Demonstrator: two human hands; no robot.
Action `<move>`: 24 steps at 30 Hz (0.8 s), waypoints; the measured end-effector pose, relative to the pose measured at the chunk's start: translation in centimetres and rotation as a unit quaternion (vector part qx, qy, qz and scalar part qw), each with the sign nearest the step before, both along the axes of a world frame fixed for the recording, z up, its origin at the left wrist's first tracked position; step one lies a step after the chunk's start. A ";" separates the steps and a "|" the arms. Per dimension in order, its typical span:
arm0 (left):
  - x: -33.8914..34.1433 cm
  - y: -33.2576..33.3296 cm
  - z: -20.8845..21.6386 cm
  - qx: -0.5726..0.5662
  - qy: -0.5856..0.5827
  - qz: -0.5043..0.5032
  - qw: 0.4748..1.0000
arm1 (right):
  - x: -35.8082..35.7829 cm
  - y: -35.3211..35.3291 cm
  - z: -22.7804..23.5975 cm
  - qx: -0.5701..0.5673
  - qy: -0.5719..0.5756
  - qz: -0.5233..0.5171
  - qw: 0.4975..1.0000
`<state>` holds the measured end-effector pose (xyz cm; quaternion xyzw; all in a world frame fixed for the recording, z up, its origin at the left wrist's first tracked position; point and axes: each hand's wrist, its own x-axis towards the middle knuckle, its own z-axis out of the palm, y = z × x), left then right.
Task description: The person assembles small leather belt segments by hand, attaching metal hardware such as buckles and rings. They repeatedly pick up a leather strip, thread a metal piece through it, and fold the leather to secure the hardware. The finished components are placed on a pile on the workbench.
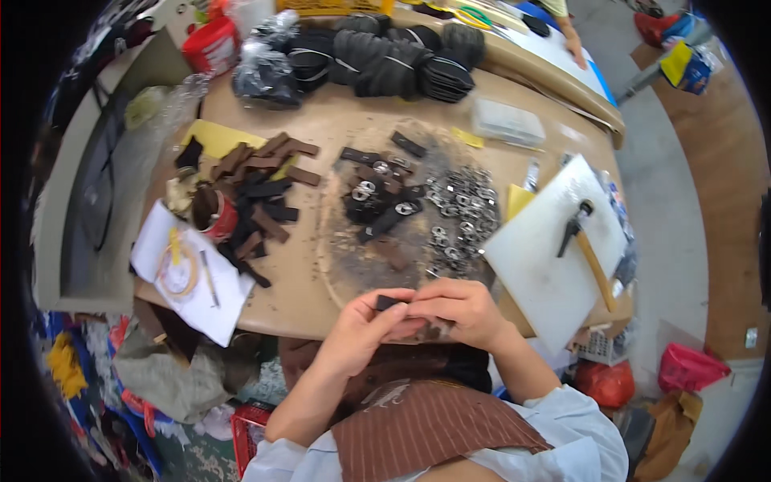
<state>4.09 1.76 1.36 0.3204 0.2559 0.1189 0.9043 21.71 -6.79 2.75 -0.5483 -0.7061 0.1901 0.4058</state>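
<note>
Both hands meet at the near edge of the round work pad [353, 265]. The left hand [361, 331] pinches one small dark strap piece [388, 302] between thumb and fingers, and the right hand [455, 312] closes over its other end, fingers curled tight. Past them on the pad lies a heap of metal buckles [458, 213], too many and too small to count, beside roughly five straps already fitted with rings [377, 197]. To the left sits a loose pile of brown and black strips [261, 189], well over a dozen. One hammer [586, 249] lies on one white board [554, 257] at the right. One red tape roll [215, 215] stands near the strips.
</note>
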 end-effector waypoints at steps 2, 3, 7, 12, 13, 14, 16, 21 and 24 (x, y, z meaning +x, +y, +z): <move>-0.6 -0.1 -0.4 -0.018 -0.012 0.009 1.000 | 0.1 0.1 -0.1 0.024 -0.026 0.019 0.999; -1.1 0.2 0.0 -0.045 -0.012 0.001 0.999 | 0.0 0.5 0.0 0.035 -0.042 0.023 0.998; -1.8 1.1 0.5 -0.076 -0.032 -0.016 0.997 | 0.0 1.1 1.1 0.035 -0.030 0.056 0.997; -1.6 0.4 0.0 -0.061 -0.042 0.084 0.994 | 0.4 1.2 2.1 -0.007 -0.027 -0.008 1.000; -1.5 0.2 0.1 -0.036 -0.028 0.115 0.992 | 0.5 1.2 2.2 -0.013 -0.015 -0.045 0.999; -1.5 0.1 0.2 -0.020 -0.019 0.139 0.990 | 0.6 1.1 2.3 -0.019 -0.002 -0.081 0.997; -1.4 0.2 0.3 0.009 0.000 0.186 0.982 | 1.2 0.1 1.6 -0.119 0.181 -0.088 0.972; -1.2 0.2 0.1 0.017 -0.029 0.192 0.981 | 0.6 -0.6 2.0 -0.289 0.166 -0.106 0.937; -1.3 0.1 0.1 0.042 -0.030 0.196 0.979 | 0.4 -0.3 0.9 -0.263 0.117 -0.115 0.951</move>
